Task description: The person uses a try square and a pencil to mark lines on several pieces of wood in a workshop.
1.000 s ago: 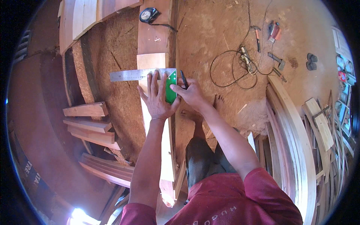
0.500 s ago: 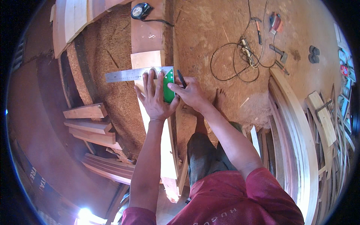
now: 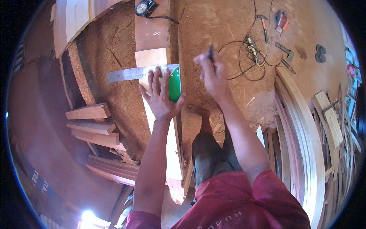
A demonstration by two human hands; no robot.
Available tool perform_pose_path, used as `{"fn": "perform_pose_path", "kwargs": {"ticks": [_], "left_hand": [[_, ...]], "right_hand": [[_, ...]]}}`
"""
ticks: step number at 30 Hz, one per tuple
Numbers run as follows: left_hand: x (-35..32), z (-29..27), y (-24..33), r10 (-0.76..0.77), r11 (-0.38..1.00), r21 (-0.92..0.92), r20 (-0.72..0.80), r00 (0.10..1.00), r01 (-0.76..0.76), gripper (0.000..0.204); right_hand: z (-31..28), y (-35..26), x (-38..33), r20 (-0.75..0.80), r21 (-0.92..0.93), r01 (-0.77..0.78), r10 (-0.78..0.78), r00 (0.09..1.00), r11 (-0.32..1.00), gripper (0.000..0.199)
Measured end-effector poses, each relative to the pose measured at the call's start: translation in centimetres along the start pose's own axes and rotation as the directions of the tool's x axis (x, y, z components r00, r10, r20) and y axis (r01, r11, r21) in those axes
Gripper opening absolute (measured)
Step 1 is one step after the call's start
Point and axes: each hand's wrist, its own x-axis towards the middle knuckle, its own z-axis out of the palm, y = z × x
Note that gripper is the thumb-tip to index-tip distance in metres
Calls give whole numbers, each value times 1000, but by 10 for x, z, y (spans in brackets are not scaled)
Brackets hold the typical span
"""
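A pale wooden board (image 3: 172,152) runs lengthwise in front of me. Across its far part lies a try square with a steel ruler blade (image 3: 127,74) and a green handle (image 3: 175,87). The handle sits along the board's right edge, while the blade sticks out past the left edge. My left hand (image 3: 162,99) lies flat on the square with fingers spread, the thumb by the handle. Raised off to the right of the board, my right hand (image 3: 214,78) grips a dark pen (image 3: 211,52), slightly blurred. It touches neither board nor square.
Beyond the board, a tape measure (image 3: 145,7) rests on a reddish plank (image 3: 152,32). Wood pieces (image 3: 88,112) lie at left; long boards (image 3: 301,137) stand at right. On the dirt floor are a hammer (image 3: 264,28), a coiled cable (image 3: 240,57), a power tool (image 3: 281,22) and sandals (image 3: 320,53).
My right hand has lifted away from the square and moved right with the pen. The left hand stays pressed on the square. My foot has shifted to the left.
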Motion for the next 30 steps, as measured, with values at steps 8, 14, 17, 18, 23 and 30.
{"fn": "perform_pose_path", "kwargs": {"ticks": [8, 14, 17, 18, 23, 30], "left_hand": [[3, -1, 2, -7, 1000, -20, 14, 1000, 7, 93], [2, 1, 0, -29, 999, -32, 24, 999, 30, 88], [0, 1, -3, -35, 999, -34, 17, 999, 36, 88], [-1, 1, -3, -40, 999, -31, 18, 999, 41, 87], [2, -1, 0, -46, 996, -75, 13, 999, 47, 85], [3, -7, 0, -27, 999, -30, 39, 999, 28, 90]], "right_hand": [[47, -68, 48, 383, -290, 442, -320, 866, 849, 31], [93, -66, 63, 590, -349, 545, -274, 760, 762, 27], [103, -70, 63, 626, -427, 570, -225, 747, 702, 25], [106, -71, 62, 635, -432, 579, -222, 740, 692, 27], [108, -73, 63, 661, -428, 626, -246, 709, 652, 29], [77, -79, 59, 662, -476, 590, -176, 729, 652, 28]]}}
